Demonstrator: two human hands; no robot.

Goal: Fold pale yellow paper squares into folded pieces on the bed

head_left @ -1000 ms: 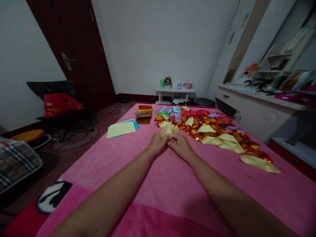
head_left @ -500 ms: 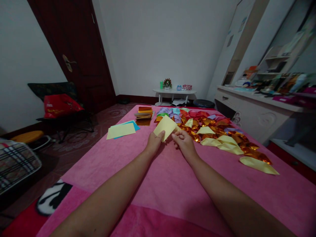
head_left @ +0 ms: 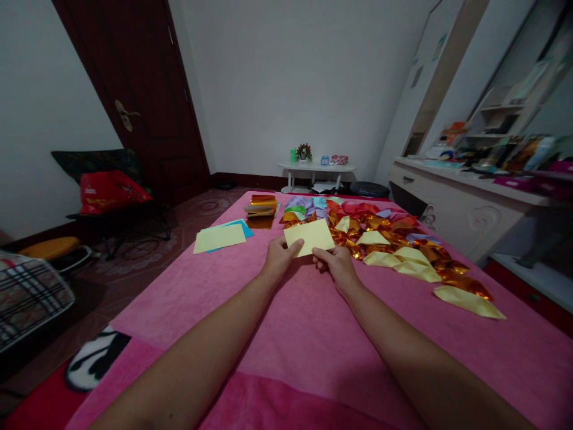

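Observation:
A pale yellow sheet of paper (head_left: 310,236) is held up between both hands, its flat face toward me. My left hand (head_left: 283,254) pinches its lower left edge, thumb on the front. At the lower right edge, my right hand (head_left: 333,261) grips it with the thumb on top and fingers curled behind. To the left lie loose yellow sheets (head_left: 219,239) over blue paper (head_left: 248,229). Several folded yellow paper pieces (head_left: 414,261) are spread to the right among shiny gold folded pieces (head_left: 461,276).
A pink cloth (head_left: 188,310) covers the surface under my arms. Behind the loose sheets sits a stack of gold foil paper (head_left: 261,210). Purple and red folded papers (head_left: 358,209) lie at the far side. A cluttered dresser (head_left: 465,179) stands at right, a chair with a red bag (head_left: 111,191) at left.
The yellow sheet has turned from a tilted position to a wider, nearly level one facing me. My right thumb has come onto its lower right edge.

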